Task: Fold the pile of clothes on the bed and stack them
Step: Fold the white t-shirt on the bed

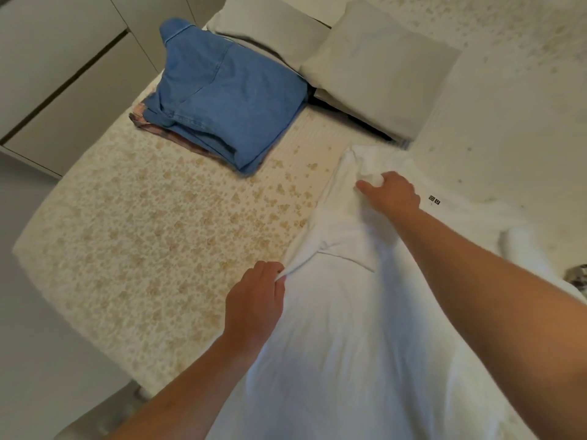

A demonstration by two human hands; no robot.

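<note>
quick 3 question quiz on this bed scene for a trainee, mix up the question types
1. True or false: the folded blue denim garment lies on top of another folded item near the pillows.
2. Multiple choice: the left hand grips the white garment at A) its left edge, B) the label, C) nothing.
3. Fill in: the right hand holds a bunched part of the white garment near its ____ end.

Key: 1 true; 2 A; 3 far (the end towards the pillows).
</note>
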